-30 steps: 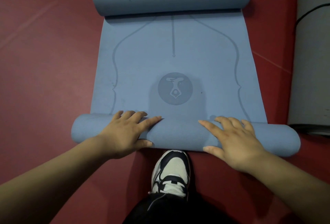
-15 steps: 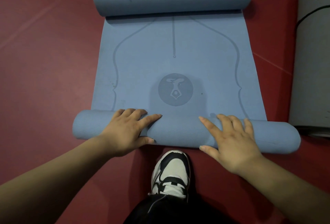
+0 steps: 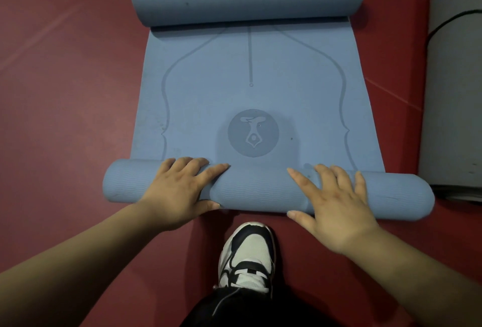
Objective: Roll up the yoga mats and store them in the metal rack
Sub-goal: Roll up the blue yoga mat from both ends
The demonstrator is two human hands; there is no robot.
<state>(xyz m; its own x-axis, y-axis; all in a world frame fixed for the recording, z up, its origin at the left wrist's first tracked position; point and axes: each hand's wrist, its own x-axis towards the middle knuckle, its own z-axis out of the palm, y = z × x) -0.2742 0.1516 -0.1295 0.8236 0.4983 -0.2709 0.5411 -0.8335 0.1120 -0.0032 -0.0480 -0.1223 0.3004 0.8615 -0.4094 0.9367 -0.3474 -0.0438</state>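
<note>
Fingers flat, gripping nothing, my left hand and right hand have rolled the blue mat slightly further forward; much remains flat.

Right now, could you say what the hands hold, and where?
Nothing gripped: left hand and right hand press flat on the near roll of the blue mat.

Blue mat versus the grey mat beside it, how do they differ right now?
The blue mat is rolled at both ends with a flat printed middle; the grey mat looks fully rolled with a dark cord round it. The left hand and right hand press on the blue mat; nothing touches the grey mat. Both lie on the red floor.
</note>
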